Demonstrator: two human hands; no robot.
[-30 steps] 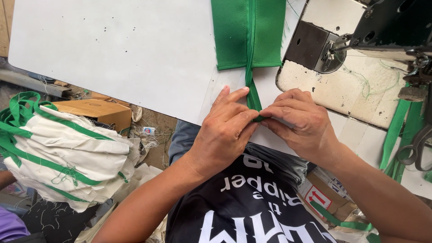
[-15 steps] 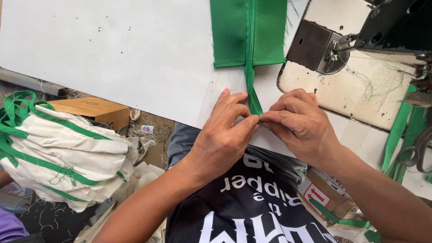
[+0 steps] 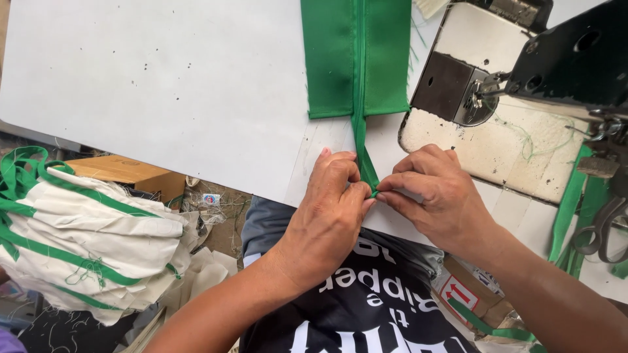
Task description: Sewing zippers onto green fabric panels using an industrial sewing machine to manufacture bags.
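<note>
We pinch the near tip of the narrow green fabric strip [image 3: 364, 157] between both hands, left hand [image 3: 330, 216] and right hand [image 3: 435, 196] meeting fingertip to fingertip. Its long axis runs straight away from us across the white counter [image 3: 163, 85] into the flat green cloth panel [image 3: 356, 55].

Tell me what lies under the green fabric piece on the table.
The green fabric piece lies flat on the white table. Its narrow strip runs down to the left hand and right hand. Anything beneath the cloth is covered.
</note>
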